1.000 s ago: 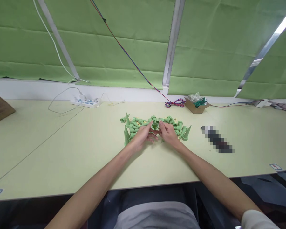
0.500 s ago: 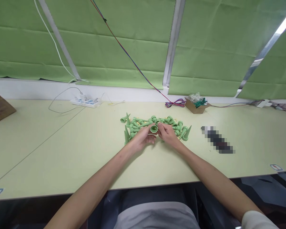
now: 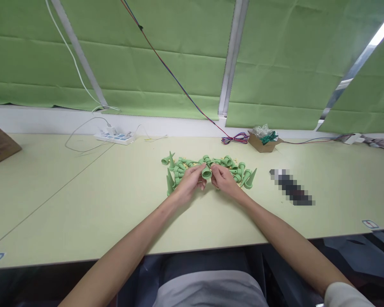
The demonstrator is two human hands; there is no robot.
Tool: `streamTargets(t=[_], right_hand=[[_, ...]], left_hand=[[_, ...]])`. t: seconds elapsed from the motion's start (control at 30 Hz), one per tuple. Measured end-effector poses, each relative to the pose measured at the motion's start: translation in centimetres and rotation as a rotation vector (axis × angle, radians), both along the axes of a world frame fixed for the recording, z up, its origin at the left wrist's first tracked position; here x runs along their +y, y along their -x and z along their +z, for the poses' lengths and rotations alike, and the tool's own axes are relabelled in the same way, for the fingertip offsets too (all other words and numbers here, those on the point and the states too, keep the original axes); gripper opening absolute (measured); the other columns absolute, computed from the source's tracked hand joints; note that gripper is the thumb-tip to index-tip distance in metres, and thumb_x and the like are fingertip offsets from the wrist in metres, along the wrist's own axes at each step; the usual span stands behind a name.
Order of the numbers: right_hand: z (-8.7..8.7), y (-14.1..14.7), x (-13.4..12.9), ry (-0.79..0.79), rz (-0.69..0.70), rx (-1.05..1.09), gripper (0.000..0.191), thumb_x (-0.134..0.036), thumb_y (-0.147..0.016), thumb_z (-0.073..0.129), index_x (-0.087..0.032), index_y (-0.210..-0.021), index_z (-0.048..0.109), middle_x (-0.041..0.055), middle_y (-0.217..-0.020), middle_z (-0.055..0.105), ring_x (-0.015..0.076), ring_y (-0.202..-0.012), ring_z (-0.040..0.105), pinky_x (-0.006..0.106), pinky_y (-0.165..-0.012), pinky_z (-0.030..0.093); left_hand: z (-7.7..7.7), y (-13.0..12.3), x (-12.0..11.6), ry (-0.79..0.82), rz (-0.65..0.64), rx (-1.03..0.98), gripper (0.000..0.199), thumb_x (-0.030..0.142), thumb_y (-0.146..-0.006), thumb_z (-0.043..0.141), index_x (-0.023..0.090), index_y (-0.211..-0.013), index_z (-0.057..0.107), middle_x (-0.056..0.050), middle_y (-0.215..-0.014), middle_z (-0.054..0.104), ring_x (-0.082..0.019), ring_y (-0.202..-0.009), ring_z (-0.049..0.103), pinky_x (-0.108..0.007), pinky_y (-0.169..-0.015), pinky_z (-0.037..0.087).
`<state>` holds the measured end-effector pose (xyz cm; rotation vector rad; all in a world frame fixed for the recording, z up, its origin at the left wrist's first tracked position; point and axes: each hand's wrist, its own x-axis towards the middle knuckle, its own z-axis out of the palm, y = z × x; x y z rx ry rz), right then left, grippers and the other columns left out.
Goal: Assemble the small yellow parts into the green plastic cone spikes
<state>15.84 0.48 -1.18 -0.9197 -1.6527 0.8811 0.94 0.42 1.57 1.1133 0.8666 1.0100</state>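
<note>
A green plastic cone part [image 3: 206, 173] is held between my hands, its round open end facing me. My left hand [image 3: 192, 181] is closed round its left side. My right hand [image 3: 223, 178] is pinched at its right side, and whatever its fingertips hold is too small to make out. Behind and around both hands lies a pile of similar green cone parts [image 3: 241, 170] with small yellow pieces among them. A few cones stand upright at the left and right ends of the pile.
The pale table [image 3: 115, 204] carries a white power strip [image 3: 115, 137] at the back left. Coiled wires [image 3: 235, 138] and a small cardboard box [image 3: 263, 144] are at the back. A pixelated dark object [image 3: 291, 187] lies right; a brown object [image 3: 0, 144] sits far left.
The held cone part has tilted slightly, so its open end looks different. The fingers of my left hand have curled in closer. My right hand has barely moved.
</note>
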Motion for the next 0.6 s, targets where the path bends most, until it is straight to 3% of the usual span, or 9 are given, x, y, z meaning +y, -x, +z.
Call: streamTargets(t=[0.2,0.6], right_hand=[[-0.20,0.00,0.20,0.023,0.020,0.036,0.048,-0.067,-0.092,0.038,-0.024,-0.070,0.039,-0.0075,-0.045,0.034,0.0106,-0.039,0.033,0.025,-0.041,0.026],[-0.60,-0.24,0.74,0.068,-0.019,0.018,0.054,-0.067,-0.092,0.038,-0.023,-0.060,0.034,-0.0061,-0.043,0.031,0.0096,-0.038,0.030,0.026,-0.040,0.026]], left_hand=[[0.02,0.05,-0.11,-0.070,-0.006,0.031,0.038,0.052,-0.080,0.067,0.018,-0.074,0.052,0.004,-0.060,0.044,-0.007,-0.044,0.045,-0.023,-0.042,0.035],[-0.46,0.36,0.10,-0.375,-0.027,0.242,0.043,0.057,-0.085,0.057,0.020,-0.068,0.044,0.005,-0.056,0.040,-0.009,-0.045,0.047,-0.023,-0.042,0.037]])
